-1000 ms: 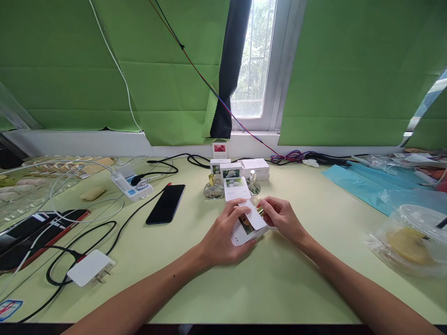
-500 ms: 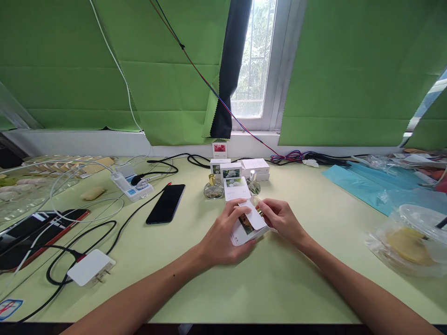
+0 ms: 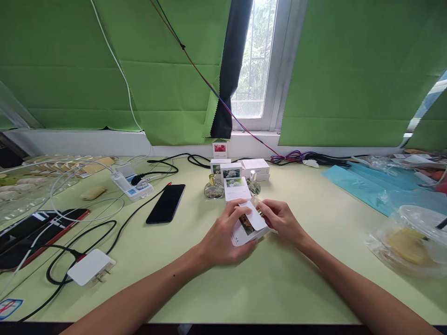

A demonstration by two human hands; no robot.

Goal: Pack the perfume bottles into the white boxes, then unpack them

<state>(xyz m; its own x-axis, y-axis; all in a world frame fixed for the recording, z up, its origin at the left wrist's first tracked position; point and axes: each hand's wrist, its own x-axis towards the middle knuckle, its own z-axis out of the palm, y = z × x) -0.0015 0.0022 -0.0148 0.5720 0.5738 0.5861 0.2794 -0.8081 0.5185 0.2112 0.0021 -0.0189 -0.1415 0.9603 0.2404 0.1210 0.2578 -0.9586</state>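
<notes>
My left hand (image 3: 226,235) is wrapped around a small white perfume box (image 3: 240,236) with a brownish flower picture, tilted just above the table. The lid flap at its right end stands open. At that open end my right hand (image 3: 282,218) has its fingers pinched on a perfume bottle (image 3: 260,212); only a bit of gold shows, the rest being hidden by box and fingers. Just beyond the hands stand a glass perfume bottle with a gold cap (image 3: 213,188) and another with a silver cap (image 3: 253,184). Between them a white box with a white-flower picture (image 3: 236,188) leans back.
Several more white boxes (image 3: 256,168) stand behind. Left are a black phone (image 3: 165,204), a power strip (image 3: 132,184), a white charger (image 3: 91,267) and loose cables. Right lie blue plastic sheeting (image 3: 363,184) and a clear container (image 3: 415,242). Green curtains (image 3: 349,70) hang behind the table.
</notes>
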